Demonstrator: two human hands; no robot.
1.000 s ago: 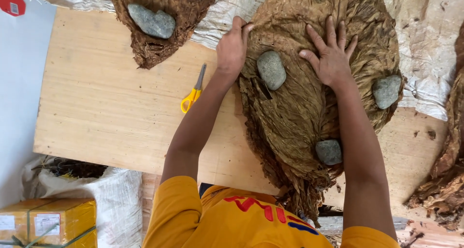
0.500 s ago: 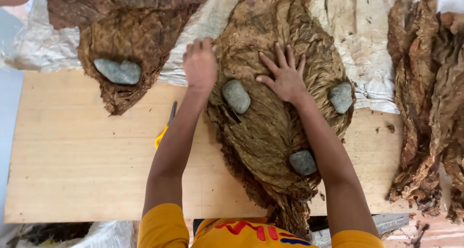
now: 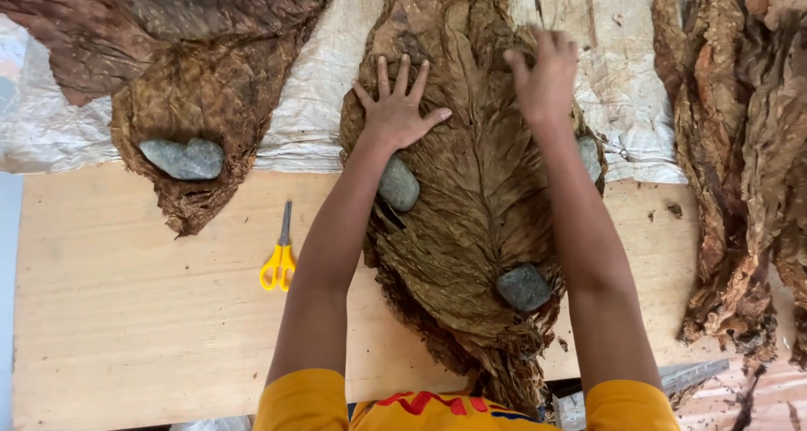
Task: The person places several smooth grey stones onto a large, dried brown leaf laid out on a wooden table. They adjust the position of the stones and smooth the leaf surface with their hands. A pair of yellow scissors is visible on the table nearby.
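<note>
Two bare hands press flat on the big brown dried leaf stack (image 3: 475,196) at centre: left hand (image 3: 397,112) with fingers spread, right hand (image 3: 546,82) loosely curled, grasping nothing. Three grey stones (image 3: 523,287) weigh it. The smoothing step seems underway; next needs even pressure outward.

No packages, labels, signs or screens show anywhere in this view.
</note>
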